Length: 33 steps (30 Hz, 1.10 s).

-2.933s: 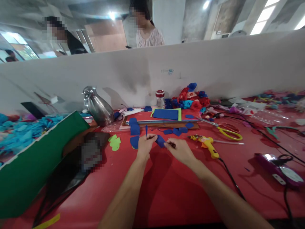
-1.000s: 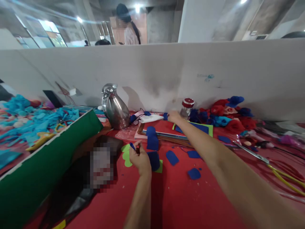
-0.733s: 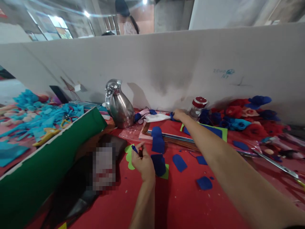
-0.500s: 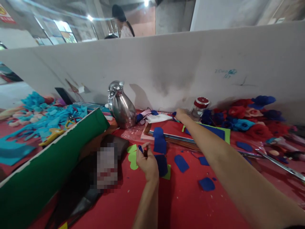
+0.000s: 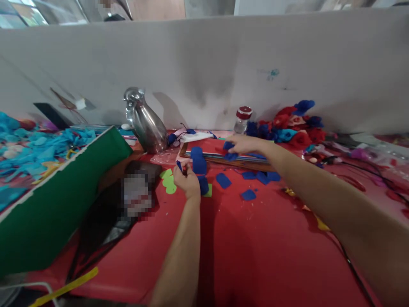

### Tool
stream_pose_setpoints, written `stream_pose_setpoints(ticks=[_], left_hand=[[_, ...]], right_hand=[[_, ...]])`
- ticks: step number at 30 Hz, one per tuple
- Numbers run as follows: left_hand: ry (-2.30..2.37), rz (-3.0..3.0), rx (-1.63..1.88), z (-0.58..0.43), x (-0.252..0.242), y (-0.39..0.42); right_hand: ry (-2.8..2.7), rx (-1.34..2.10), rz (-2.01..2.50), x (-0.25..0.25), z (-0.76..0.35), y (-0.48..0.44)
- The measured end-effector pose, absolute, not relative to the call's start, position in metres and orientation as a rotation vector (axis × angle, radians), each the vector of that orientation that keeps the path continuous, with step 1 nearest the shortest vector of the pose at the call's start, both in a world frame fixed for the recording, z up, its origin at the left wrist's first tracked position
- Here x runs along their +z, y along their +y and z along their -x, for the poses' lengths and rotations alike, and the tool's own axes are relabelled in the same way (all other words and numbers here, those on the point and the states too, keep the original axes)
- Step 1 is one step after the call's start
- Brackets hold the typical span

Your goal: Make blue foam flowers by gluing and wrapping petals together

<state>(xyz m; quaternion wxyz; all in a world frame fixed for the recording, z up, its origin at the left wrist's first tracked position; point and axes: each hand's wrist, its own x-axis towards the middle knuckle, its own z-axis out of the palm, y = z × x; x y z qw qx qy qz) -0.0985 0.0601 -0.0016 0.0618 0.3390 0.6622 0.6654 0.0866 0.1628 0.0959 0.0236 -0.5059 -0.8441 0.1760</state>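
My left hand [image 5: 188, 181] is closed in a pinch on a small rolled dark blue piece [image 5: 179, 164], held just above the red tabletop. Lime-green rounded cutouts [image 5: 168, 182] lie to its left, and a round-topped blue strip [image 5: 199, 161] is to its right. Farther right, over a stack of coloured sheets [image 5: 220, 147], my right hand [image 5: 245, 144] has its fingers closed on a blue petal-shaped cutout [image 5: 228, 146]. Loose blue cutouts [image 5: 223, 181] are scattered on the table below it. Whether the pieces are paper or cloth I cannot tell.
A steel pitcher [image 5: 147, 125] stands by the white partition [image 5: 204, 72]. Behind my right hand is a red-lidded jar [image 5: 243, 119], with red and blue artificial flowers [image 5: 290, 128] beside it. A green board [image 5: 73, 187] and a dark bag [image 5: 99, 230] occupy the left.
My view has dipped and turned right. My right hand has drawn back from the far side of the sheets, and a blue cutout now shows in its fingers. The left hand still pinches its piece.
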Motion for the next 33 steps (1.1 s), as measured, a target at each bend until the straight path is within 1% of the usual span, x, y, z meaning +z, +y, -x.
stream_pose_setpoints(ticks=[3,5,8,12,14,18,23,33], left_hand=[[1.959,-1.114,2.024,0.097,0.001,0.059],[1.961,-1.15,2.027,0.097,0.003,0.058],[1.983,-1.131,2.044,0.099,0.003,0.058],[1.979,-1.128,2.076,0.101,-0.001,0.062],[1.981,-1.144,2.065,0.101,-0.002,0.063],[1.943,-1.195,2.028,0.099,-0.002,0.064],[1.934,-1.232,2.038,0.099,-0.001,0.063],[1.847,-1.352,2.057,0.093,-0.012,0.069]], right_hand=[[-2.825,0.756,1.624,0.076,-0.087,0.123],[-2.843,0.784,1.663,0.064,-0.086,0.108],[-2.789,0.702,1.686,0.056,-0.094,0.099],[-2.582,0.432,1.688,0.059,-0.112,0.091],[-2.484,0.358,1.696,0.058,-0.117,0.08],[-2.381,0.482,1.727,0.04,-0.108,0.057],[-2.193,0.446,1.735,0.016,-0.089,0.052],[-1.874,0.535,1.771,0.01,-0.093,0.057]])
